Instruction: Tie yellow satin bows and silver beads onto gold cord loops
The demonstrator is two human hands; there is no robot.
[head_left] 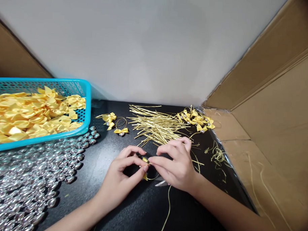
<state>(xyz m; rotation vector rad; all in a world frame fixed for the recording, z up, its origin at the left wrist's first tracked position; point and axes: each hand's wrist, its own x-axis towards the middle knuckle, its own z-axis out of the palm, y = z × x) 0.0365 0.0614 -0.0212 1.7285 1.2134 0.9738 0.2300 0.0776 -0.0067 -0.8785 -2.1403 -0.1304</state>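
Observation:
My left hand [121, 170] pinches a small yellow ribbon bow [145, 177] between thumb and fingers, over the black tabletop. Fingertips cover most of the bow. Close against it, my right hand [176, 165] is closed in a pinch on gold cord [155, 178] at the bow; the exact grip is partly hidden. Under the right hand pokes out a pale pointed blade [161, 183], perhaps of scissors. A long thin gold thread [168, 207] runs from there toward the near edge. Just beyond my hands lies a heap of cut gold cords [156, 124].
A turquoise basket [88, 106] of yellow bows [30, 114] stands at the left, with many silver beads [40, 179] before it. Bows with beads and cord loops [121, 131] lie mid-table; more finished-looking bows [196, 119] lie back right. Thread scraps [219, 155] lie near cardboard [274, 140].

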